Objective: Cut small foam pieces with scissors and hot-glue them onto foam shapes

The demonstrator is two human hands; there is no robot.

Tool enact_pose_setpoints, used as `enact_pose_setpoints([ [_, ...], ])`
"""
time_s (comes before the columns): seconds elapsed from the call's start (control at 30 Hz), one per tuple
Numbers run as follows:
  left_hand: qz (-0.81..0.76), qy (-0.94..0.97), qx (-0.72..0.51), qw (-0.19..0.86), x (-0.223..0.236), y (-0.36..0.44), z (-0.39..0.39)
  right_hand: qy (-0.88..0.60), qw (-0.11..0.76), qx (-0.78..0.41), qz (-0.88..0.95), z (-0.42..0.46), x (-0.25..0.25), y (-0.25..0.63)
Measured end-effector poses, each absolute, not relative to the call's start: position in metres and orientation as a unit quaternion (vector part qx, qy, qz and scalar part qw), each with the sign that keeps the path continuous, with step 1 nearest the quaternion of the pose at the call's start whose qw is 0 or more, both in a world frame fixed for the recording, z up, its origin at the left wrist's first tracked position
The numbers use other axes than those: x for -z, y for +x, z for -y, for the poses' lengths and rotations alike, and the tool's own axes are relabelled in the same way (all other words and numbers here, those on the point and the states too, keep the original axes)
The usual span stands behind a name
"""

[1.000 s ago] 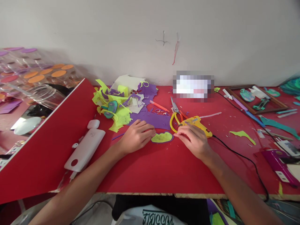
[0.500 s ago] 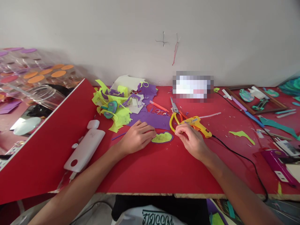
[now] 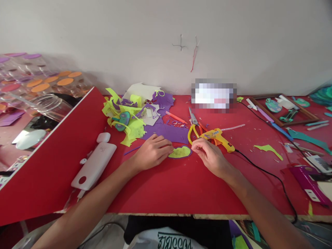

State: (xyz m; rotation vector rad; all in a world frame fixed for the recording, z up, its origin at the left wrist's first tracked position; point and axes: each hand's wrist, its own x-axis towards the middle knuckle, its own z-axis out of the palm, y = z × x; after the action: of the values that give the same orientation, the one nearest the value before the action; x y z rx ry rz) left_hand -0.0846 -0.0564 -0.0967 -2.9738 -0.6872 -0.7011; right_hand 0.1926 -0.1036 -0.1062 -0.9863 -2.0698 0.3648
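A yellow-green cutout with a purple border [image 3: 181, 152], which looks like craft foam, lies flat on the red table. My left hand [image 3: 153, 152] rests on the table with its fingers curled over the cutout's left end. At the right edge of the cutout, the fingertips of my right hand [image 3: 209, 154] are pinched together; whatever they hold is too small to tell. Just behind my right hand are yellow-handled scissors [image 3: 193, 128] and a yellow glue gun [image 3: 220, 139]. Beyond my left hand lies a purple foam sheet [image 3: 166, 134].
Yellow-green scraps [image 3: 135, 129] pile up at the back left. A white power bank [image 3: 95, 167] lies beside the slanted red panel [image 3: 52, 155]. The glue gun's black cord [image 3: 269, 176] runs right. A brown frame [image 3: 282, 122] holds small pieces. A blurred bright screen [image 3: 214, 95] stands by the wall.
My right hand has shifted slightly left, bringing its pinched fingertips to the cutout's right edge. My left hand stays almost still.
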Motion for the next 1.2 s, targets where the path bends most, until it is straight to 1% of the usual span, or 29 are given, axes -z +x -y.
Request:
enact_pose_setpoints([
  [0.4, 0.172, -0.974, 0.150, -0.010, 0.095, -0.087, 0.057, -0.350, 0.373, -0.079, 0.856, 0.101, 0.101, 0.191],
  [0.53, 0.170, -0.975, 0.137, -0.033, 0.095, -0.085, 0.057, -0.357, 0.369, -0.098, 0.853, 0.103, 0.100, 0.190],
  [0.73, 0.165, -0.977, 0.125, -0.043, 0.098, -0.085, 0.057, -0.370, 0.412, -0.157, 0.817, 0.102, 0.105, 0.191],
  [0.8, 0.164, -0.978, 0.120, -0.037, 0.097, -0.085, 0.057, -0.356, 0.409, -0.160, 0.825, 0.102, 0.105, 0.191],
  [0.9, 0.161, -0.980, 0.116, -0.027, 0.094, -0.085, 0.058, -0.321, 0.377, -0.130, 0.859, 0.101, 0.105, 0.191],
  [1.0, 0.158, -0.981, 0.114, -0.017, 0.092, -0.084, 0.059, -0.286, 0.319, -0.087, 0.899, 0.103, 0.107, 0.190],
  [1.1, 0.159, -0.981, 0.113, -0.010, 0.093, -0.083, 0.059, -0.273, 0.262, -0.051, 0.924, 0.105, 0.110, 0.188],
  [1.2, 0.160, -0.981, 0.113, -0.006, 0.094, -0.083, 0.059, -0.269, 0.229, -0.035, 0.935, 0.106, 0.111, 0.186],
])
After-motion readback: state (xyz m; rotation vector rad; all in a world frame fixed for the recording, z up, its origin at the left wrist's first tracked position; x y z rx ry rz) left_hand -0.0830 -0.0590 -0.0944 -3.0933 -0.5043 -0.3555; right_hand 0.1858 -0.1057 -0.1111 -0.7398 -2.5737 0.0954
